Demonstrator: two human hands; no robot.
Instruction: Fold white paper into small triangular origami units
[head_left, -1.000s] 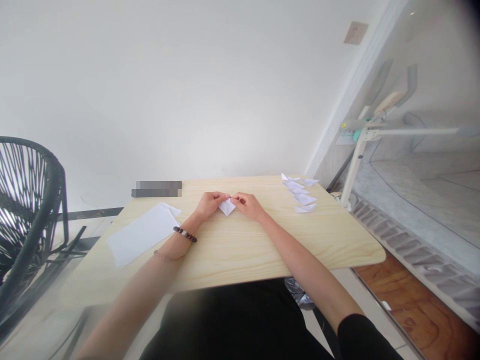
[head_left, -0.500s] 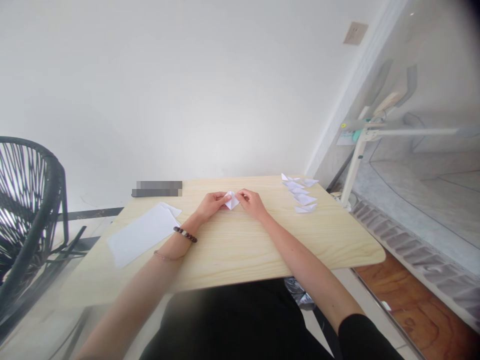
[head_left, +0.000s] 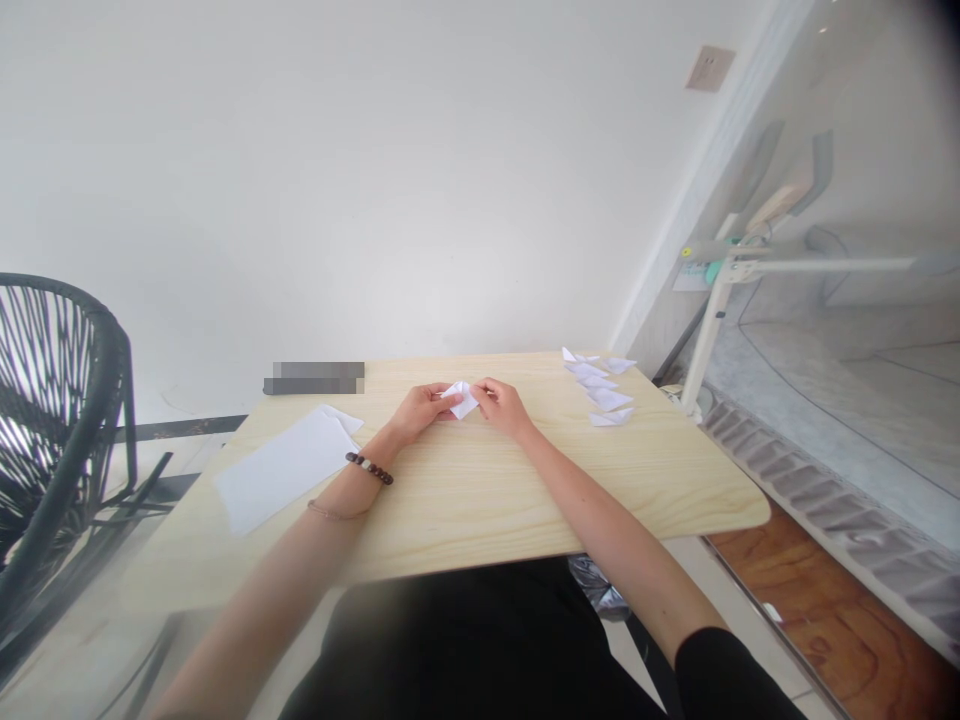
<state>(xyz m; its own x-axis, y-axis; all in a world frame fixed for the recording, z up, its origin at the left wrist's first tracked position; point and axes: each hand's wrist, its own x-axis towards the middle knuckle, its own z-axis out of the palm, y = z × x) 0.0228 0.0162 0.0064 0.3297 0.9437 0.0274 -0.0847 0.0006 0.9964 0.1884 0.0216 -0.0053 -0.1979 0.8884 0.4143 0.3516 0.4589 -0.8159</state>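
Note:
Between my two hands is a small piece of folded white paper, roughly diamond-shaped, held just over the middle of the table. My left hand pinches its left side, thumb on top and fingers behind. At its right corner, my right hand grips the edge between thumb and fingertips. To the right lie several folded white paper boats, set in a loose column. A stack of white paper sheets rests to the left of my left forearm.
A dark, partly pixelated object sits at the table's back left. The white wall rises behind the table. On the left stands a dark woven chair; a white metal frame is on the right.
The folded paper has opened wider to the left between my fingers, and my left thumb lies flatter across it. My right hand is almost unmoved.

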